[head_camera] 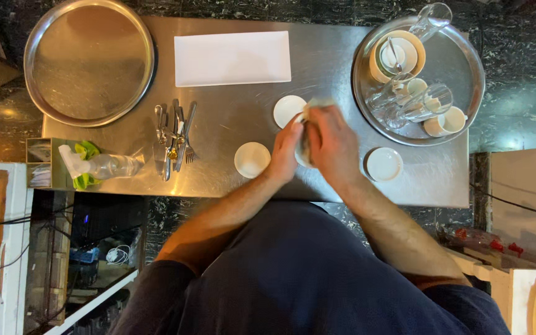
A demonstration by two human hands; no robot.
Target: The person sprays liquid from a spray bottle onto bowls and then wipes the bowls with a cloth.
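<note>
Held thing: small white round ceramic piece (pixel 303 149), partly hidden, clasped between both hands above the steel worktop (pixel 231 118).
Left hand (pixel 285 149): grip closed on its left side.
Right hand (pixel 333 146): grip wrapped over its right side, equally near.
Long axis: cannot tell.

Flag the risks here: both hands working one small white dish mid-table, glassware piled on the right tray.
1. The small white dish is mostly hidden between left hand and right hand; the grip can't be judged, so it might slip onto the steel table.
2. The right elbow could sweep the saucer near the front edge.
3. Tipped glasses on the right tray may roll if bumped.
</note>
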